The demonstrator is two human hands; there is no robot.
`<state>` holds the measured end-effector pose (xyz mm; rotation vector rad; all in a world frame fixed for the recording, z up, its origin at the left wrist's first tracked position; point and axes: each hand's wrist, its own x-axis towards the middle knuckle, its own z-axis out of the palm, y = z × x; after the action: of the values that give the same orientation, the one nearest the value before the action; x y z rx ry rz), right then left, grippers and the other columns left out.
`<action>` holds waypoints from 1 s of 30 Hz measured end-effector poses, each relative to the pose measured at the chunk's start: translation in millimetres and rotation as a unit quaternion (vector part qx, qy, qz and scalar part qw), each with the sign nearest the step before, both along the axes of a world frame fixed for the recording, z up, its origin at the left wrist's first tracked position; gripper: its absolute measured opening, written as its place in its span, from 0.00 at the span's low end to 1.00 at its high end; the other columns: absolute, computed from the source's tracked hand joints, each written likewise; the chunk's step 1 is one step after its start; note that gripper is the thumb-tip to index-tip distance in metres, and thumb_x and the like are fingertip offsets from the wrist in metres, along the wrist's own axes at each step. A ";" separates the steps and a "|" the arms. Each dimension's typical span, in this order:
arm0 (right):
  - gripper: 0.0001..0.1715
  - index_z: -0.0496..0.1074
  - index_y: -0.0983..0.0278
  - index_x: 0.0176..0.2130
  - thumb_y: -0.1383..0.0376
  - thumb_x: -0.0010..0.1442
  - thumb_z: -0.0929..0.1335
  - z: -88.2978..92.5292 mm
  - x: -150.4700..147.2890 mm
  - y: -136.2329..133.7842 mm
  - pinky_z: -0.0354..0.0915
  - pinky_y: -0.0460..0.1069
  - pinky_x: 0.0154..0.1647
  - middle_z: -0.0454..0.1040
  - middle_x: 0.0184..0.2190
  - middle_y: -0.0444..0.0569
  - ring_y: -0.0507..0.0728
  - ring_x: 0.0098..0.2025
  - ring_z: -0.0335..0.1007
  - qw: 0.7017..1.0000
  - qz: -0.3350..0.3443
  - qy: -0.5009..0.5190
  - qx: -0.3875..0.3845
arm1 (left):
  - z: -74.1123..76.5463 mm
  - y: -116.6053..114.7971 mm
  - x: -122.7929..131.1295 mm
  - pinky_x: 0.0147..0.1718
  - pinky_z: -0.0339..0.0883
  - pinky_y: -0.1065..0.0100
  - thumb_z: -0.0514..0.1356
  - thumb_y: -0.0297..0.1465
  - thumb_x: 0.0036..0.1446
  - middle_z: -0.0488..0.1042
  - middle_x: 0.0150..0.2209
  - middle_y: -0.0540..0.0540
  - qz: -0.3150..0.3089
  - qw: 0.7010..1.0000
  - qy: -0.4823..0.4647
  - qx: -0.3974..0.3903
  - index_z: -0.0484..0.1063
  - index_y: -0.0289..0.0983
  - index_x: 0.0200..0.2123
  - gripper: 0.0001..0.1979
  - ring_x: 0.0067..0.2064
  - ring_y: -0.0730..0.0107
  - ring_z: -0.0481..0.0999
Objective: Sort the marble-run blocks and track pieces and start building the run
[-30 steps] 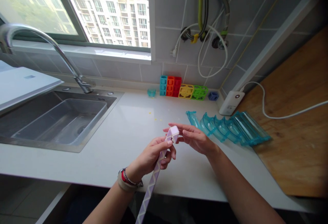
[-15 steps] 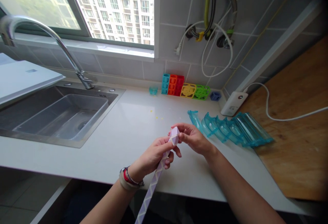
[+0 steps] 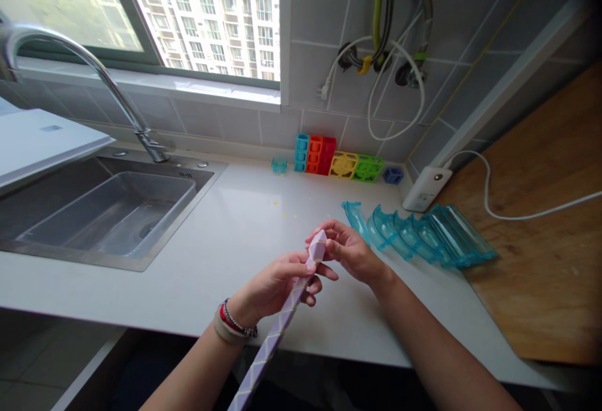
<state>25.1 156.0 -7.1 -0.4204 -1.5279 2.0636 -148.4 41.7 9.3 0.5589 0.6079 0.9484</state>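
Observation:
A long lilac snake puzzle [image 3: 275,336] with pale zigzag lines slants up from the bottom edge to the middle of the view. My left hand [image 3: 282,282] is closed around it just below its upper end, thumb on top. My right hand [image 3: 350,251] pinches the folded end piece between thumb and fingers. That end sits at an angle to the straight length. Both hands hang over the front part of the white counter [image 3: 226,229]. The snake's lower end runs out of view.
Teal clear curved track pieces [image 3: 399,235] lie right of my hands, beside a wooden board [image 3: 540,260] and a white power bank [image 3: 427,189]. Coloured blocks [image 3: 324,155] line the back wall. At the left are a sink [image 3: 138,266], a faucet [image 3: 110,81] and a white panel [image 3: 51,141].
The puzzle's end piece has turned a little between my hands, and its lower length has swung left. Both hands keep their hold. The whole view has shifted slightly.

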 end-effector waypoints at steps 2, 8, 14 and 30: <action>0.23 0.72 0.60 0.46 0.51 0.58 0.77 0.3 -0.1 -0.9 0.71 0.49 0.39 0.77 0.41 0.49 0.54 0.39 0.74 1.000 0.004 0.000 -0.002 | -0.9 0.1 0.5 0.31 0.72 0.72 0.64 0.30 0.62 0.76 0.52 0.33 -0.001 1.000 0.004 -0.002 0.76 0.33 0.52 0.16 0.31 0.75 0.72; 0.23 0.72 0.61 0.43 0.53 0.55 0.78 4.9 -2.2 -3.6 0.70 0.47 0.35 0.74 0.34 0.44 0.52 0.34 0.72 0.999 -0.013 -0.030 0.007 | -3.3 -1.1 2.7 0.34 0.75 0.70 0.65 0.31 0.62 0.75 0.57 0.30 -0.001 1.000 0.013 0.006 0.76 0.33 0.52 0.16 0.34 0.73 0.77; 0.22 0.76 0.62 0.45 0.54 0.56 0.78 10.0 -3.5 -3.6 0.67 0.47 0.39 0.75 0.34 0.44 0.52 0.36 0.71 0.996 -0.030 -0.060 0.053 | -2.5 -1.0 3.6 0.39 0.77 0.66 0.67 0.31 0.61 0.74 0.58 0.31 0.007 1.000 0.025 0.008 0.76 0.35 0.52 0.16 0.36 0.72 0.78; 0.25 0.76 0.64 0.47 0.47 0.62 0.71 10.5 -2.6 -3.7 0.72 0.50 0.40 0.74 0.42 0.51 0.59 0.44 0.73 0.967 -0.096 -0.163 0.173 | -11.5 3.8 18.9 0.45 0.76 0.58 0.72 0.29 0.54 0.80 0.37 0.47 0.177 0.968 0.175 0.035 0.59 0.40 0.57 0.32 0.36 0.67 0.82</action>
<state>22.5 152.3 3.5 -0.7654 -1.9122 1.5943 -129.6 45.5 -2.2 0.7021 1.0190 1.2211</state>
